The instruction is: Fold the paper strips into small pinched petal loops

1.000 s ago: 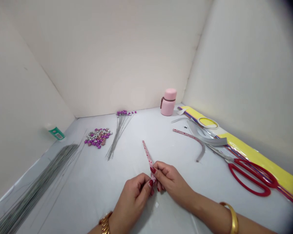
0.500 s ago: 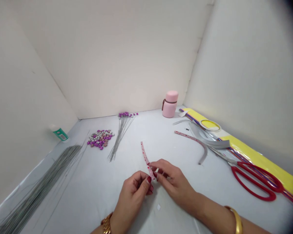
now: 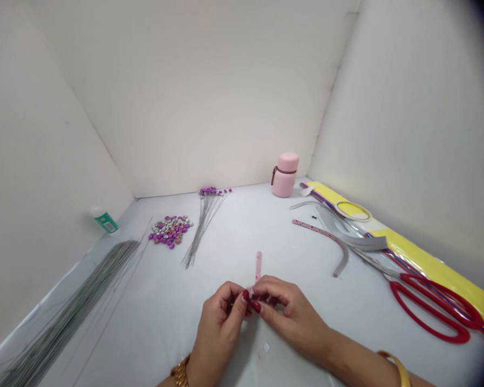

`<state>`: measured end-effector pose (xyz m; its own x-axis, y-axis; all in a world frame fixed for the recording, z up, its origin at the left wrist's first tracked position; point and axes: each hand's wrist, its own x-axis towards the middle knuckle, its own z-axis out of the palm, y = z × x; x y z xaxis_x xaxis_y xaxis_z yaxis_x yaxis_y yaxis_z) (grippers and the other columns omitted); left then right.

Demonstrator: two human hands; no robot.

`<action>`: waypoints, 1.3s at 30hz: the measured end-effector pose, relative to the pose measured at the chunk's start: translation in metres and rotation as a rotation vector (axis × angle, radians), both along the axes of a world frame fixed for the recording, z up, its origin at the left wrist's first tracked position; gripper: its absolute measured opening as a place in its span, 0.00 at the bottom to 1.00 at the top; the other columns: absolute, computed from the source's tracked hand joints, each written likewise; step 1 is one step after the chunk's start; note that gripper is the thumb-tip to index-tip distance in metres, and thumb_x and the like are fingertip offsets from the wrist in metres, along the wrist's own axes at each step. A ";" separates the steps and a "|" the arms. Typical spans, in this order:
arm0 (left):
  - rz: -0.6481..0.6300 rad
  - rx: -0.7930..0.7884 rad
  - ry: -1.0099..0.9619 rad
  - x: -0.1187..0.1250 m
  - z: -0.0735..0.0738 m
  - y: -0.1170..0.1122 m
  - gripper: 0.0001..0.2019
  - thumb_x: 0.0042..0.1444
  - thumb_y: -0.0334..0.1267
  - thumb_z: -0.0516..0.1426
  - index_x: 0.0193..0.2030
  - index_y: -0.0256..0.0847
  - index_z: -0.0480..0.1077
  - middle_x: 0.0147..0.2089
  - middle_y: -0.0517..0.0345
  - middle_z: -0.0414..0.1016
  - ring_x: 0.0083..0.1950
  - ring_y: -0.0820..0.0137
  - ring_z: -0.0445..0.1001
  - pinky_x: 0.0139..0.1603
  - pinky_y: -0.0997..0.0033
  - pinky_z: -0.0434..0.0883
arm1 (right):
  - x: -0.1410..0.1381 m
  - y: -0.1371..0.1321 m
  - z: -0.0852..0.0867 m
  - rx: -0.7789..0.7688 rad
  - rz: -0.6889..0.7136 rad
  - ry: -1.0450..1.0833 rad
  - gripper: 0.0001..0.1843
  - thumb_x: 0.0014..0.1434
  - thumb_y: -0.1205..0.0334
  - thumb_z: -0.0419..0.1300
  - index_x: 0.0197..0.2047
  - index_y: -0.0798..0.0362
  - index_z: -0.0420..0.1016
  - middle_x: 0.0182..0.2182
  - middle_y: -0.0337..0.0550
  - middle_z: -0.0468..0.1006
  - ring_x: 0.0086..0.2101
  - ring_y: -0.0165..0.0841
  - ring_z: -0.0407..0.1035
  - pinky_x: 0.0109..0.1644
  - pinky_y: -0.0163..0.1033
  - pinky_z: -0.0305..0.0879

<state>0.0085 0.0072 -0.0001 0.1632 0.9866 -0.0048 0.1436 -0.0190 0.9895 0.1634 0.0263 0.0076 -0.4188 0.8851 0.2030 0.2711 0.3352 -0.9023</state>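
You are working on a white tabletop (image 3: 242, 236) boxed in by white walls. Along the left edge lies a long bundle of grey florist's wire (image 3: 68, 306), with a small green-labelled bottle (image 3: 105, 221) in the corner behind it. Further in sit a heap of purple and silver beads (image 3: 170, 231) and a sheaf of wire stems (image 3: 205, 228) tipped with purple beads, while a pink flask (image 3: 284, 174) stands at the back. To your right, a yellow paper pack (image 3: 427, 263) runs along the wall, with red-handled scissors (image 3: 431, 309), a roll of tape (image 3: 353, 211) and grey strips (image 3: 347, 226) on or beside it. A pink dotted strip (image 3: 326, 231) curves loose nearby.

In front of you, your left hand (image 3: 220, 322) and your right hand (image 3: 292, 314) meet, both pinching the lower end of a narrow pink paper strip (image 3: 258, 266). A short length stands free above your fingers. The rest looks wound, but your fingers hide it, so you cannot tell how much. The beads, wires and loose strip lie apart from it.
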 end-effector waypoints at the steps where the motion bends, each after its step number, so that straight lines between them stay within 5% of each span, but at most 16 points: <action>1: 0.004 0.004 0.014 0.000 0.000 0.000 0.12 0.57 0.42 0.50 0.27 0.37 0.65 0.26 0.59 0.68 0.29 0.71 0.65 0.30 0.75 0.63 | 0.000 0.000 0.000 -0.007 -0.001 0.011 0.08 0.57 0.62 0.54 0.31 0.55 0.73 0.27 0.41 0.71 0.28 0.30 0.65 0.32 0.34 0.60; 5: 0.034 0.013 0.028 -0.002 -0.001 0.001 0.13 0.56 0.42 0.52 0.24 0.38 0.64 0.23 0.61 0.65 0.27 0.73 0.64 0.28 0.76 0.62 | -0.001 0.000 0.002 -0.130 -0.028 0.091 0.12 0.58 0.60 0.53 0.27 0.55 0.72 0.25 0.40 0.70 0.28 0.30 0.64 0.32 0.34 0.59; 11: -0.034 0.085 -0.046 -0.006 0.001 0.006 0.10 0.55 0.39 0.53 0.41 0.39 0.70 0.34 0.55 0.72 0.34 0.69 0.69 0.35 0.73 0.66 | -0.002 -0.002 -0.001 -0.356 0.048 0.238 0.14 0.56 0.54 0.56 0.26 0.56 0.69 0.23 0.37 0.67 0.25 0.28 0.59 0.30 0.32 0.55; 17: -0.012 0.048 -0.039 -0.004 0.003 0.006 0.08 0.54 0.38 0.55 0.32 0.37 0.72 0.30 0.55 0.73 0.33 0.69 0.70 0.35 0.73 0.66 | -0.005 0.000 -0.008 -0.559 0.016 0.331 0.19 0.52 0.48 0.57 0.26 0.58 0.68 0.17 0.32 0.60 0.21 0.24 0.52 0.26 0.31 0.48; 25: 0.094 -0.205 -0.220 -0.001 0.005 0.010 0.07 0.51 0.38 0.57 0.28 0.36 0.68 0.21 0.62 0.69 0.25 0.75 0.67 0.28 0.78 0.64 | -0.005 -0.003 -0.005 -0.465 0.014 0.240 0.16 0.53 0.50 0.57 0.28 0.56 0.71 0.20 0.35 0.66 0.23 0.26 0.57 0.27 0.31 0.52; 31: 0.108 -0.224 -0.270 0.000 0.005 0.009 0.07 0.51 0.37 0.57 0.28 0.36 0.67 0.22 0.61 0.70 0.26 0.75 0.66 0.29 0.77 0.64 | -0.005 -0.004 -0.006 -0.379 0.040 0.117 0.14 0.57 0.57 0.54 0.24 0.56 0.69 0.19 0.35 0.64 0.22 0.27 0.58 0.27 0.31 0.53; 39: 0.122 -0.212 -0.292 0.001 -0.002 0.009 0.06 0.52 0.37 0.56 0.30 0.36 0.68 0.24 0.60 0.70 0.26 0.74 0.68 0.29 0.76 0.65 | -0.006 -0.003 -0.007 -0.438 0.034 0.108 0.16 0.54 0.52 0.56 0.24 0.55 0.67 0.18 0.32 0.60 0.21 0.25 0.53 0.23 0.30 0.48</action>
